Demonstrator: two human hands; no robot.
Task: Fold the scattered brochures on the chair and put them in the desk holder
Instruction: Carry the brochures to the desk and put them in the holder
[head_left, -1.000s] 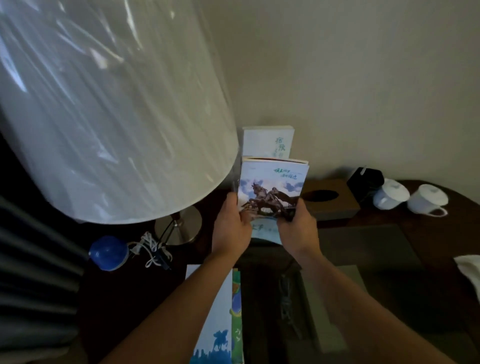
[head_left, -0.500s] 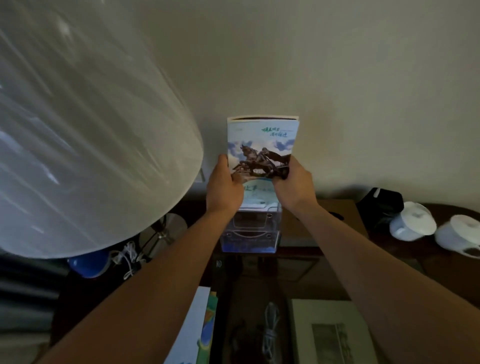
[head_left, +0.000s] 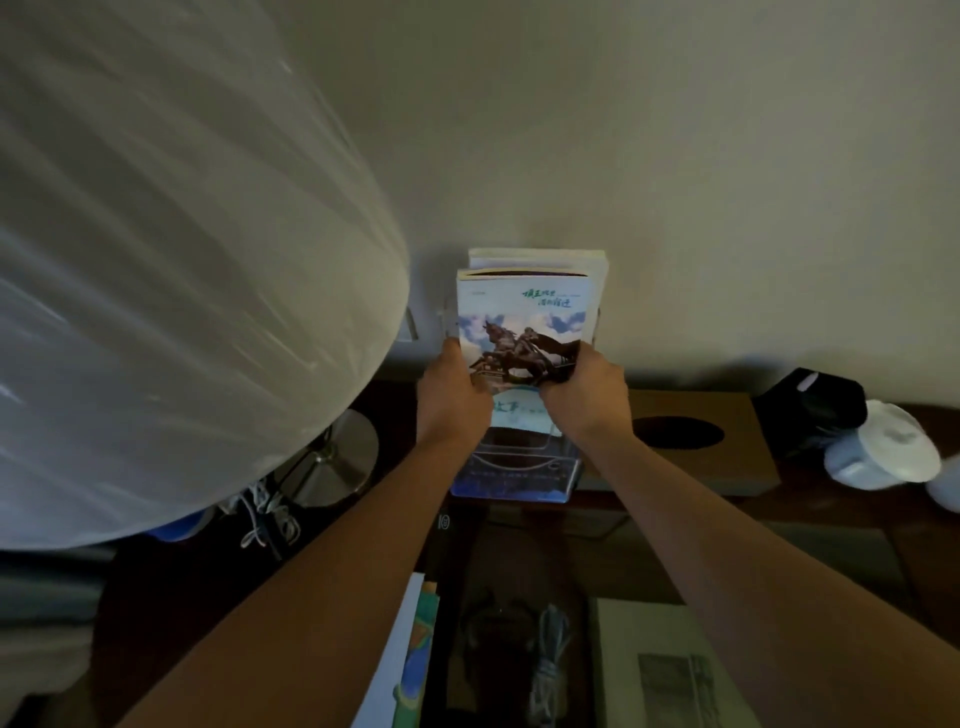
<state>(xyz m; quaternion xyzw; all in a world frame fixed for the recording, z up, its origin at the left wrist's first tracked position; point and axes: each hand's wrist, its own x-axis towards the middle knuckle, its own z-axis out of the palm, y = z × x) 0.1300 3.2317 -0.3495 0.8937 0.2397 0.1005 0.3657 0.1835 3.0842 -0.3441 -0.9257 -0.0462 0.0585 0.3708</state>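
A folded brochure (head_left: 524, 317) with a horse-and-rider picture stands upright in the clear plastic desk holder (head_left: 514, 467) against the wall. My left hand (head_left: 452, 395) grips its left edge and my right hand (head_left: 584, 395) grips its right edge. Its lower part sits inside the holder's front pocket. Another pale brochure (head_left: 540, 258) stands just behind it in the holder. More brochures (head_left: 400, 670) lie flat on the desk near my left forearm.
A big white lampshade (head_left: 171, 270) wrapped in plastic fills the left, with its metal base (head_left: 337, 457) and a tangled cord (head_left: 265, 514) below. A brown tissue box (head_left: 696, 441), a black object (head_left: 810, 405) and white lidded cups (head_left: 883, 452) stand to the right. A cable bundle (head_left: 545, 665) lies on the dark desk.
Both hands have lowered the horse brochure from above the holder down into it. The pale brochure behind it has come into sight again.
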